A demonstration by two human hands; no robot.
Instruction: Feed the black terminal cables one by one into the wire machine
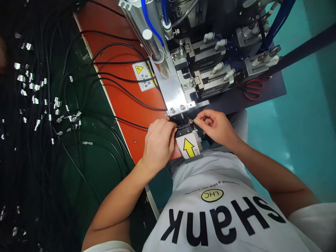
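Note:
My left hand (159, 142) is closed around a black cable (131, 123) at the front of a metal machine (174, 96). The cable runs in from the left over the orange-red plate. On the other side of the machine's small black slot block (183, 130), my right hand (217, 126) pinches thin coloured wires (191, 121) at the cable's end. Thumb and forefinger of that hand meet, the other fingers curl. Just below the block sits a white label with a yellow arrow (189, 147). The cable's stretch between my hands is partly hidden.
Many black cables with shiny metal ends (34, 87) lie on the dark green surface at left. Several cables cross the orange-red plate (112, 91). Red-handled scissors (254, 89) lie at the machine's right. Blue air tubes (151, 21) and cylinders rise above my hands.

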